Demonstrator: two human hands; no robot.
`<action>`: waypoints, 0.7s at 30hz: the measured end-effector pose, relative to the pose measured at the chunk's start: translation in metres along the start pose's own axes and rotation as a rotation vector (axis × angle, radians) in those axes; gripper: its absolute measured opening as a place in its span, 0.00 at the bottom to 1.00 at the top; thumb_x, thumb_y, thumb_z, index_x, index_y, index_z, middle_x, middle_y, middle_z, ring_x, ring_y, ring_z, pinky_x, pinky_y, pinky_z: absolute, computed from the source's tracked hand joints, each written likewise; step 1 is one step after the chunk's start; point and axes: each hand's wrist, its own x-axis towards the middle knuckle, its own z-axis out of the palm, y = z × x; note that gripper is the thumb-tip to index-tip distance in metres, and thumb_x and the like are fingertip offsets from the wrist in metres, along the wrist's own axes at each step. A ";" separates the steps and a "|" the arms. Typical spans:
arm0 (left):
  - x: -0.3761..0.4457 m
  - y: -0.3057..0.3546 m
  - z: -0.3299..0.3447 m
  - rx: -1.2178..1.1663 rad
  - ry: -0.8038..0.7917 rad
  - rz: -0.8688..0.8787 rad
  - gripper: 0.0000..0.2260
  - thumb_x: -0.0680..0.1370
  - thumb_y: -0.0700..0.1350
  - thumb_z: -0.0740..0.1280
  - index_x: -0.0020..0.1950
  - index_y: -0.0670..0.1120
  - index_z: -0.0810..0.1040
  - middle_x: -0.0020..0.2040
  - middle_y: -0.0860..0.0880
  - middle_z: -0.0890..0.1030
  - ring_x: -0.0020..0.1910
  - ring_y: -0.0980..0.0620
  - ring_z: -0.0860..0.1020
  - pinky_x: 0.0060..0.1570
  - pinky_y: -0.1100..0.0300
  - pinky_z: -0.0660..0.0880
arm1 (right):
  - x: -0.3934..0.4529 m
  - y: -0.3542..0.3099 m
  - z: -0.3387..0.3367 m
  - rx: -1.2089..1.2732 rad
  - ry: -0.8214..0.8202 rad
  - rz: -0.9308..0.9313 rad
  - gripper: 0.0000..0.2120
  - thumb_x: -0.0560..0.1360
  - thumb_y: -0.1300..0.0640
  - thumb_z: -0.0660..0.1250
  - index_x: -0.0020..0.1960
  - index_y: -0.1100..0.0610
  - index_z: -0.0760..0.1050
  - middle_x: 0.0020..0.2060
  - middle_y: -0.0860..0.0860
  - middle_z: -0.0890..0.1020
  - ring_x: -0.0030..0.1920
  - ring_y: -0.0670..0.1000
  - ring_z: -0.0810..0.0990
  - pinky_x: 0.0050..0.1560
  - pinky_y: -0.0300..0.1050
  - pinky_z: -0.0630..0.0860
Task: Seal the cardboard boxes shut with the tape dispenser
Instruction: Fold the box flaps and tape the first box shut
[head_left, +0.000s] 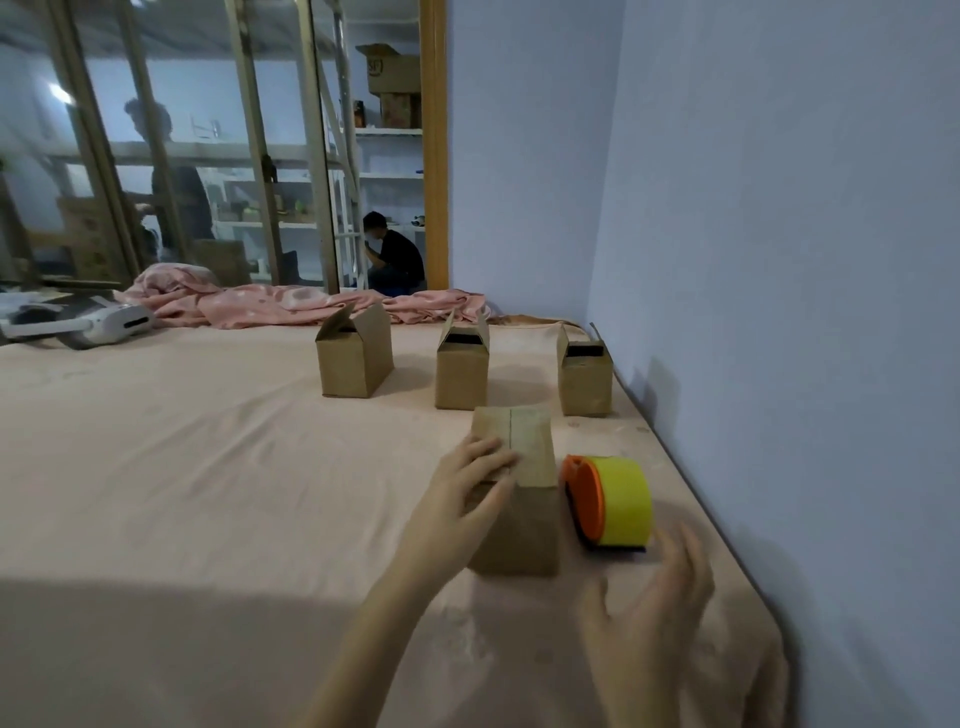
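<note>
- Bedroom-like space: pale pink sheet (218, 457) across the lower and middle frame, bluish wall (779, 208) filling the right side, glass partition (208, 156) in the upper left.
- Crumpled pink blanket (291, 304) along the far edge at centre; white device (104, 322) at left, too unclear to name.
- Three open boxes in a row at mid-frame, flaps up: left box (354, 358), middle box (461, 371), right box (585, 376), each well apart from the next.
- Nearest box (514, 488) at lower centre, flaps folded down, seam visible along the top, no tape seen on it.
- Left hand (457, 499) resting on the left half of that lid, fingers laid fairly straight and pressing the flap flat.
- Tape dispenser (608, 501), orange frame with yellow roll, on the sheet just beside the nearest box, lower right of centre.
- Right hand (649, 597) spread and slightly blurred, just below the dispenser, holding nothing; contact with it not evident.
- Likely step: taking up the dispenser while keeping the lid closed.
- Risks: soft bedding giving way under pressure, so the box tips or slides while tape is drawn; flaps springing up if the pressing fingers lift early, leaving a gap under the strip; dispenser knocked toward the wall-side edge at right by a hurried grab; tape laid off the seam.
</note>
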 end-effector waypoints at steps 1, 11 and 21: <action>-0.005 -0.002 0.004 0.002 0.007 0.006 0.10 0.78 0.56 0.61 0.57 0.70 0.71 0.66 0.66 0.67 0.69 0.70 0.58 0.68 0.58 0.64 | 0.007 0.007 0.003 -0.027 -0.081 0.075 0.35 0.57 0.71 0.75 0.63 0.72 0.67 0.63 0.68 0.69 0.64 0.66 0.67 0.62 0.58 0.66; -0.007 -0.002 0.010 0.069 0.058 0.035 0.13 0.79 0.55 0.59 0.63 0.63 0.72 0.68 0.63 0.66 0.72 0.68 0.53 0.66 0.67 0.56 | 0.035 0.053 0.016 -0.008 -0.519 0.282 0.25 0.66 0.60 0.75 0.61 0.58 0.72 0.54 0.58 0.78 0.55 0.59 0.76 0.55 0.55 0.74; -0.010 0.008 0.008 0.046 0.025 -0.031 0.16 0.77 0.61 0.56 0.65 0.71 0.61 0.71 0.66 0.60 0.73 0.66 0.52 0.73 0.58 0.54 | 0.046 0.026 0.003 0.046 -0.251 -0.011 0.11 0.65 0.59 0.77 0.42 0.57 0.77 0.36 0.54 0.78 0.39 0.57 0.78 0.36 0.48 0.71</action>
